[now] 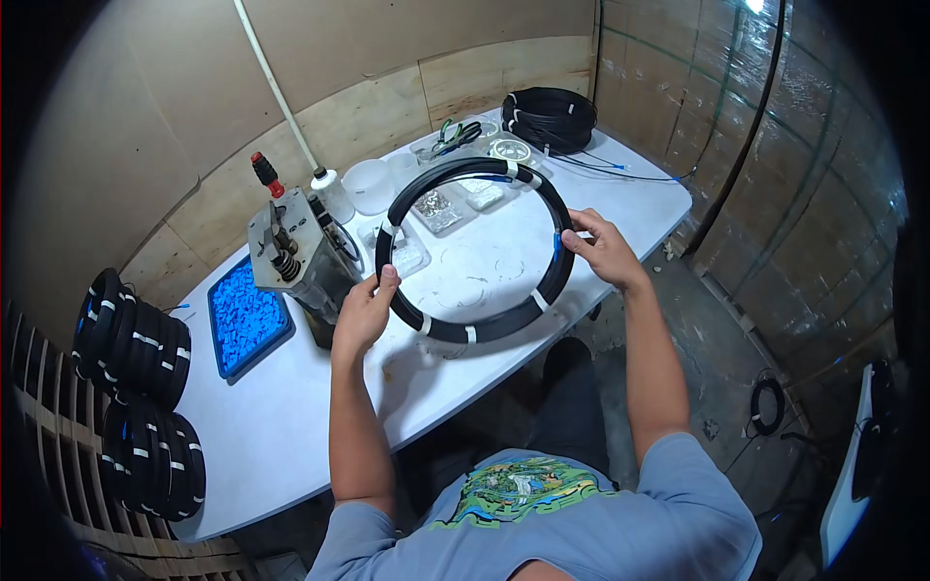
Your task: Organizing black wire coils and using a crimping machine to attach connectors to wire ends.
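Black taped coils (145, 339) stacked beside white table (257, 436); blue tray (262, 354) of small blue pieces (247, 312); metal machine (308, 266). Left hand (362, 318) closed on left side of black cable ring (499, 326), held up above table; right hand (604, 252) pinches ring's right side, thumb by blue patch (557, 243).

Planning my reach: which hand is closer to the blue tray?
Left. Your left hand is right of the blue tray, beyond the metal device; the right hand is farther, across the black coil.

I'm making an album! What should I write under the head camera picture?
Left hand and right hand hold a white-banded black coil over a white table.
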A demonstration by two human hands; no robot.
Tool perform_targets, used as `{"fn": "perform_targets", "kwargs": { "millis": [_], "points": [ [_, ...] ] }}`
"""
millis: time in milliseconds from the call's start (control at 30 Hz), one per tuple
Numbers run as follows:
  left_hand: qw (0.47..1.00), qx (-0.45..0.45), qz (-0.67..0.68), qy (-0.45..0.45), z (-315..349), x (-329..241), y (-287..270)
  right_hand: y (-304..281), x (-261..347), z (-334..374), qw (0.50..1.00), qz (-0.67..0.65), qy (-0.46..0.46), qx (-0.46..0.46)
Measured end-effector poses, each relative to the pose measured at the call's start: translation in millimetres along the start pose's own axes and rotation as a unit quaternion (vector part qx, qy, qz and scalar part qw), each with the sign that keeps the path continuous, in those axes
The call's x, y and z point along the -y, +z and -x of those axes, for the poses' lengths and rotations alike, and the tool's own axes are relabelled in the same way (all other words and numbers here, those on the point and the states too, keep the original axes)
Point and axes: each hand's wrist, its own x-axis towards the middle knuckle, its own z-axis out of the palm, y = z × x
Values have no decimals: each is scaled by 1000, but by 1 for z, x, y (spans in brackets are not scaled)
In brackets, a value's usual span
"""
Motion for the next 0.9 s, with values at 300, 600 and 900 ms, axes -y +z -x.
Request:
{"fn": "perform_targets", "kwargs": {
  "millis": [300,600,900],
  "points": [
    [879,-86,470,-16,-12,-20,17,80,21,-5,920,-363,20,-145],
    [791,-64,601,-97,-12,5,25,94,46,11,907,-396,-110,-92],
    [826,-119,551,-14,17,-31,25,94,18,-1,858,-501,-51,-103]
  ]
}}
